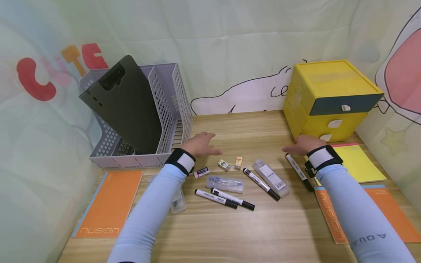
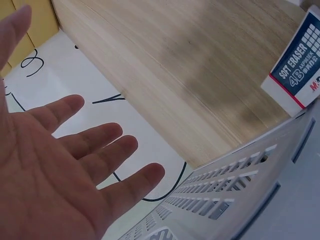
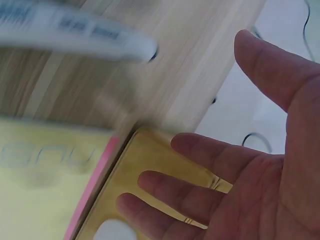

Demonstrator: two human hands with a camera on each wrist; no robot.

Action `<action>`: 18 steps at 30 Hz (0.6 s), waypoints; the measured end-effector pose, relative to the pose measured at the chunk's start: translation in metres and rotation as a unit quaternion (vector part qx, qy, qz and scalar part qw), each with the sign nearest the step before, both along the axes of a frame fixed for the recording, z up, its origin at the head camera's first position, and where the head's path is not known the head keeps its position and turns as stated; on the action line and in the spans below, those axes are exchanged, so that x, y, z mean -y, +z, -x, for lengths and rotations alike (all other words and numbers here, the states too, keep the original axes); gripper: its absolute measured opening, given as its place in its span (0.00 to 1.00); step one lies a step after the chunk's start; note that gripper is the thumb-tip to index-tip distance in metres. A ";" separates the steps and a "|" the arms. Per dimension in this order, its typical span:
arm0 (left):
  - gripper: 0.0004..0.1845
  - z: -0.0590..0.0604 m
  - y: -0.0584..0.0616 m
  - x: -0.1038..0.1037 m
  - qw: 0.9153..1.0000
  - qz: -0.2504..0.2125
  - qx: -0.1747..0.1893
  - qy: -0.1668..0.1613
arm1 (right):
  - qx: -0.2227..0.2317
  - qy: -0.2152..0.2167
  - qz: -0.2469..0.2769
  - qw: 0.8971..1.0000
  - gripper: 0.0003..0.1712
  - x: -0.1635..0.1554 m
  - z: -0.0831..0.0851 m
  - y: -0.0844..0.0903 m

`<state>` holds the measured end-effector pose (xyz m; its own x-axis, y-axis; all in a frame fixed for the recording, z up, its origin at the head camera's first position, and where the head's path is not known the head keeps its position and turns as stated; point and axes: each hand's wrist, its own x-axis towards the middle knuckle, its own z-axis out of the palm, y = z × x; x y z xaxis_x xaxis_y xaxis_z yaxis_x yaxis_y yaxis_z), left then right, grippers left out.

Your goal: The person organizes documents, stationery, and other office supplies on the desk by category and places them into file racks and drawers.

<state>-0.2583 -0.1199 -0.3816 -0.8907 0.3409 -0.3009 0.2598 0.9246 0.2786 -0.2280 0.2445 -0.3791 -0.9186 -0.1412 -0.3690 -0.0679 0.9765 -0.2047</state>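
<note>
My left hand (image 1: 201, 144) is held over the table beside the grey file rack (image 1: 179, 78), fingers spread and palm bare. Nearest to it lies a blue and white eraser (image 1: 201, 172), which the left wrist view shows close up. My right hand (image 1: 304, 145) hovers in front of the yellow drawer box (image 1: 297, 109), its fingers stretched out and holding nothing. Just below it lies a black-capped marker (image 1: 297, 170). Between the hands are two small yellow-wrapped erasers (image 1: 224, 165), more markers (image 1: 260, 182) and clear plastic cases (image 1: 225, 184).
A black clipboard (image 1: 128, 109) leans in the rack. Orange notebooks lie at the left (image 1: 110, 204) and right (image 1: 394, 212), with a yellow notebook (image 1: 358, 162) behind the right one. Another clear case (image 1: 178, 202) is partly under my left forearm.
</note>
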 end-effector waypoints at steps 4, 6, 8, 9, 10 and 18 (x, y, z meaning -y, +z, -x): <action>0.45 -0.001 0.001 -0.001 1.000 -0.002 0.000 0.001 | 0.006 -0.025 0.004 1.000 0.37 -0.018 -0.001 -0.004; 0.45 -0.002 0.000 -0.001 1.000 -0.001 0.001 0.003 | 0.011 -0.033 0.001 0.999 0.39 -0.025 -0.001 -0.006; 0.45 -0.002 0.000 -0.001 1.000 0.000 0.002 0.006 | 0.011 -0.031 -0.002 0.999 0.42 -0.030 -0.002 -0.007; 0.45 -0.002 -0.001 -0.001 1.000 0.001 0.003 0.007 | 0.011 -0.032 -0.005 0.999 0.43 -0.033 -0.002 -0.007; 0.45 -0.002 -0.001 -0.001 1.000 0.003 0.003 0.007 | 0.011 -0.031 -0.007 0.999 0.43 -0.035 -0.003 -0.008; 0.44 -0.001 -0.003 0.000 1.000 0.001 0.009 0.007 | 0.004 -0.074 -0.020 0.997 0.49 -0.071 -0.002 -0.018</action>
<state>-0.2572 -0.1195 -0.3844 -0.8898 0.3278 -0.3176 0.2422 0.9289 0.2803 -0.2262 0.3159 -0.3973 -0.9252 0.0098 -0.3793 0.0785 0.9830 -0.1661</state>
